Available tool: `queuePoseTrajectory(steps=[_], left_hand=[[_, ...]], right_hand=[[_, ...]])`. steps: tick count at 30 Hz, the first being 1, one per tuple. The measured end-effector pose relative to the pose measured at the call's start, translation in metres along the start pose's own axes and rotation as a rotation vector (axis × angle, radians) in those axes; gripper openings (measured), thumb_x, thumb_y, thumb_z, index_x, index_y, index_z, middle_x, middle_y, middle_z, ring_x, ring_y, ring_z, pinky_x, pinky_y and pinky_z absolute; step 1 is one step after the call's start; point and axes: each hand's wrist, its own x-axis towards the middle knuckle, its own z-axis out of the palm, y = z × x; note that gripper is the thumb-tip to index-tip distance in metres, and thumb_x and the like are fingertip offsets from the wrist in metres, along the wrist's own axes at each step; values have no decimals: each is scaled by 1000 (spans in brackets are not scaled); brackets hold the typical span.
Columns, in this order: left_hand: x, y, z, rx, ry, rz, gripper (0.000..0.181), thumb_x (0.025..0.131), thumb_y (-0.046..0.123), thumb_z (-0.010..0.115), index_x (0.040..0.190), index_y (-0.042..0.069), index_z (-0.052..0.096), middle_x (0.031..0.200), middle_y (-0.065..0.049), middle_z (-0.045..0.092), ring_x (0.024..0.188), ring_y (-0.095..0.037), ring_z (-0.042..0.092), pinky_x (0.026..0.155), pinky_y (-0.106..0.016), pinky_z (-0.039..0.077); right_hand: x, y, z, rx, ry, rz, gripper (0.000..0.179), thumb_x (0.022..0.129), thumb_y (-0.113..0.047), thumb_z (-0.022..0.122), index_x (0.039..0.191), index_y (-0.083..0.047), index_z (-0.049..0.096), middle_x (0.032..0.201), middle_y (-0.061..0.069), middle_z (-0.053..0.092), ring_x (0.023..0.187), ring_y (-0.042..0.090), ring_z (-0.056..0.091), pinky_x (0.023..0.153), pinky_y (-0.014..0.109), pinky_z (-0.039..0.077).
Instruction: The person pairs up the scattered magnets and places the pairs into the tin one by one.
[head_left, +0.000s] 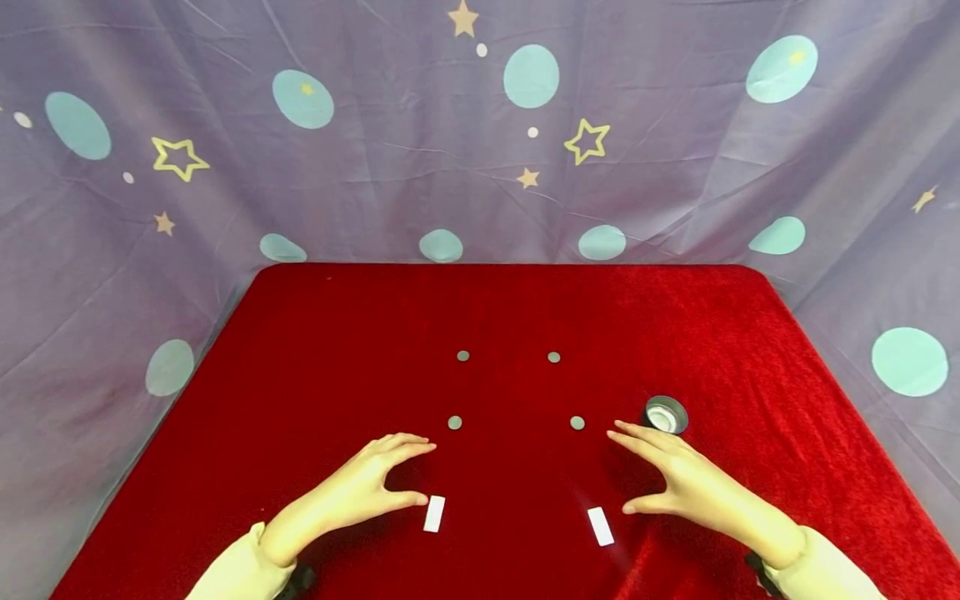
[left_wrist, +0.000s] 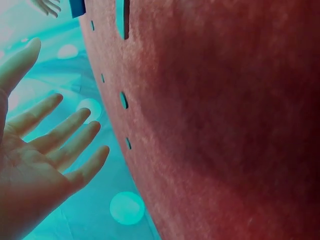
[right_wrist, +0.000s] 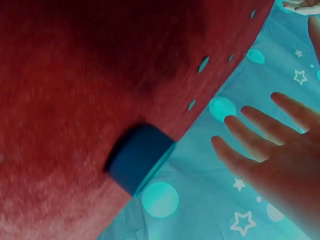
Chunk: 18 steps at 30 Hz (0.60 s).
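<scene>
My left hand [head_left: 365,482] hovers over the red cloth with fingers spread and thumb apart, holding nothing. Its thumb tip is right at a small white rectangular piece [head_left: 434,513]. Across from it, my right hand [head_left: 686,479] is also spread and holds nothing. A second white rectangle [head_left: 601,527] lies just left of its thumb. Beyond the right fingers stands a short round dark container [head_left: 678,410] with a pale inside, partly overlapped by the hand in the head view. Both wrist views show the left palm [left_wrist: 30,165] and right palm [right_wrist: 295,165] bare.
Several small greyish round discs lie mid-table: a near left one [head_left: 454,423], a near right one [head_left: 577,423], a far left one [head_left: 462,356] and a far right one [head_left: 553,357]. Red velvety cloth [head_left: 360,333] covers the table. A patterned curtain [head_left: 390,125] surrounds its back and sides.
</scene>
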Motion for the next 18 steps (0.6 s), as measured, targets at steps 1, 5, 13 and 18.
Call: queuePoseTrajectory(steps=[1,5,13,18], left_hand=[[0,0,1,-9,-10,-1,57,75,37,67,122,10,52,121,-5,50,110,-28,47,87,-51,38],[0,1,4,-38,-41,-3,54,75,37,67,121,11,53,118,-3,51,107,-28,49,84,-49,40],[1,1,8,-72,-88,5,52,75,34,68,118,9,54,113,-2,51,105,-27,50,84,-46,42],[2,-1,11,-94,-109,23,49,74,32,69,115,8,55,110,2,52,103,-22,51,84,-41,43]], right_hand=[[0,0,1,13,-12,0,73,63,-45,73,122,-7,52,123,11,51,109,23,49,86,31,39],[0,-2,6,77,-62,-16,67,67,-47,68,118,-6,54,119,10,55,105,25,51,80,40,43],[1,-8,16,212,-212,58,57,69,-41,70,112,-5,58,112,4,57,101,25,54,81,39,45],[1,-9,22,280,-194,17,50,67,-38,73,104,-7,60,103,0,58,94,17,55,78,31,46]])
